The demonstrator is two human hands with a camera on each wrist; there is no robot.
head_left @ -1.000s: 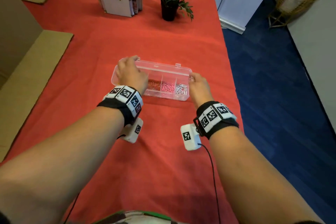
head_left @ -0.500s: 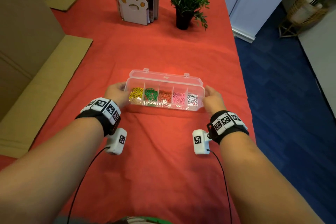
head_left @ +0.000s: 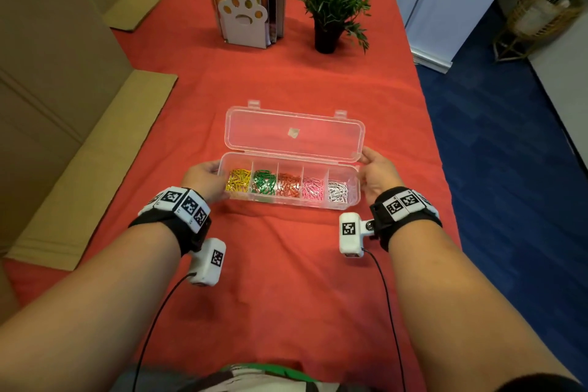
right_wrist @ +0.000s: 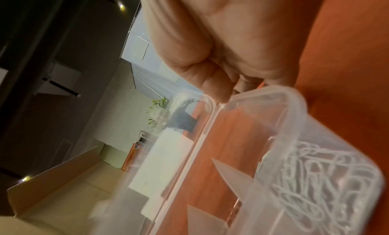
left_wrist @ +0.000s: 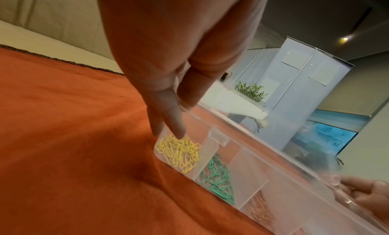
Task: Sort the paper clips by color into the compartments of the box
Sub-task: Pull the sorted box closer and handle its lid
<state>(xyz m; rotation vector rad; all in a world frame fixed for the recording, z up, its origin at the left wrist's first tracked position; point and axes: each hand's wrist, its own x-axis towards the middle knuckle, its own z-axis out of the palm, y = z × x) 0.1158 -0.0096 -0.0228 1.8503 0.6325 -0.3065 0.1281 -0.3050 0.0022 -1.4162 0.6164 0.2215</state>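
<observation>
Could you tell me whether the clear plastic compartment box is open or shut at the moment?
Open. The clear plastic compartment box has its hinged lid swung back, leaving all five paper-clip compartments uncovered.

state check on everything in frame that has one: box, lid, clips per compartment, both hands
box: on the red cloth, open
lid: swung back, tilted up behind the box
yellow clips: leftmost compartment
green clips: second compartment
orange clips: middle compartment
pink clips: fourth compartment
white clips: rightmost compartment
left hand: fingers straight, touching the box's left end
right hand: fingers curled at the box's right end, by the lid corner
</observation>
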